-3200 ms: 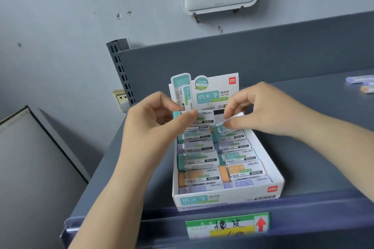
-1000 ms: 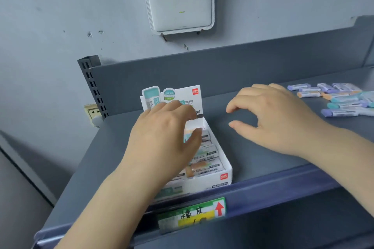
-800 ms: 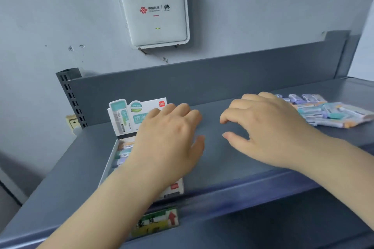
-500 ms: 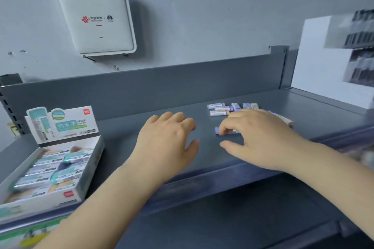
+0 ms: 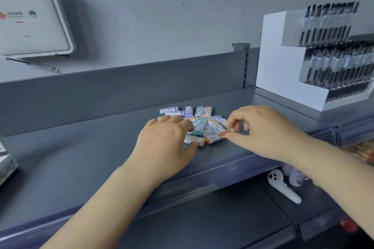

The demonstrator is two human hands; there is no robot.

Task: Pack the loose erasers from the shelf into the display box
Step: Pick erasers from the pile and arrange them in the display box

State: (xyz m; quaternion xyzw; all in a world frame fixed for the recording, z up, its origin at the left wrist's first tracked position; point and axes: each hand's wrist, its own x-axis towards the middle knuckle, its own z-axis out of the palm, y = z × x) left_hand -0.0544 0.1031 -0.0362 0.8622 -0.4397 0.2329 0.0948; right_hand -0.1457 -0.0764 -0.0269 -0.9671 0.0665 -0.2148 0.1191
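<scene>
On the grey shelf [image 5: 85, 147], loose erasers [image 5: 199, 122] lie piled mid-shelf. Right hand [image 5: 261, 133] pinches an orange-ended eraser [image 5: 219, 132] thumb-to-finger, probably to lift it. Left hand [image 5: 168, 143] rests spread over the pile's edge, likely corralling. Display box [image 5: 6, 163] sits far left.

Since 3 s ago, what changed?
Both hands left the display box, now at the view's left edge, and went right to the loose erasers. Right hand pinches an orange eraser; left hand rests open on the pile. Shelf unchanged.
</scene>
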